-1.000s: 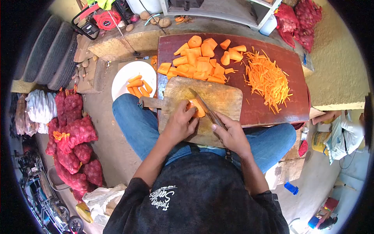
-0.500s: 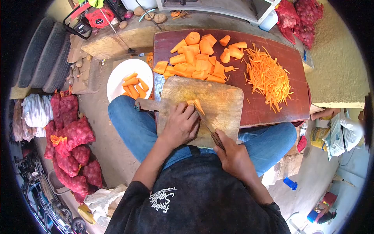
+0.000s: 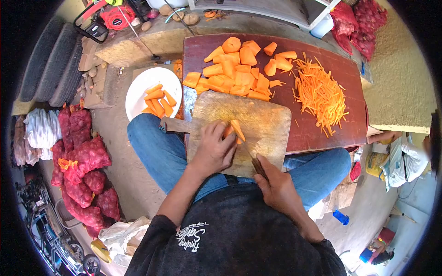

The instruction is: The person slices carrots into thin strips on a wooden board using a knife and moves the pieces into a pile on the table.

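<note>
My left hand is closed on a piece of carrot lying on the wooden cutting board; its fingers partly hide the piece. A cut carrot slice leans away beside it, at the blade. In my right hand is the handle of a knife, its blade pointing up and left to the carrot. Peeled carrot chunks are heaped just beyond the board on the red-brown table. To their right lies a pile of carrot sticks.
A white bowl with several carrot pieces stands left of the table. Red mesh sacks line the floor at left, below stacked tyres. More red sacks are at the upper right. A blue object lies on the floor.
The carrot slice at the blade has come apart from the held piece and tipped to the right. The knife and my right hand have shifted slightly down and right.
</note>
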The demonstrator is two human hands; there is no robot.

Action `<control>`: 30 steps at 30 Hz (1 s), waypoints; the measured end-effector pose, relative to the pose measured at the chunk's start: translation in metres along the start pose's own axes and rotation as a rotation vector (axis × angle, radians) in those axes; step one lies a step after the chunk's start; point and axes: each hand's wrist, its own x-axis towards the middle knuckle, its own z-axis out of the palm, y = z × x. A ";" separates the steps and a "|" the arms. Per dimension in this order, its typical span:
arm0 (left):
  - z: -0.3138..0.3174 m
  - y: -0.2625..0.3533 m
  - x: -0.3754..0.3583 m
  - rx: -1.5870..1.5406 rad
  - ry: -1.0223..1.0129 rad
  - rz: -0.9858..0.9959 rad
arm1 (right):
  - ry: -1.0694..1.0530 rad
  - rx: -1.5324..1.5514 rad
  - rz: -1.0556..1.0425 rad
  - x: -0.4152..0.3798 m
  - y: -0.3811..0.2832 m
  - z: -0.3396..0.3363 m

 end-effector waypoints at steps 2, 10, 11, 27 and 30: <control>-0.001 -0.004 0.000 -0.105 -0.021 -0.057 | 0.063 0.045 0.088 -0.006 0.004 0.002; -0.006 -0.016 0.000 -0.118 -0.045 0.032 | -0.032 0.352 0.323 0.000 0.022 -0.013; -0.004 -0.017 -0.001 -0.121 -0.045 0.045 | -0.034 0.337 0.254 0.005 0.033 -0.015; -0.002 -0.008 0.003 0.079 -0.036 0.083 | -0.071 0.101 0.030 0.015 0.023 -0.009; -0.004 -0.005 0.004 0.113 -0.046 0.096 | -0.088 -0.028 -0.008 0.009 0.011 -0.012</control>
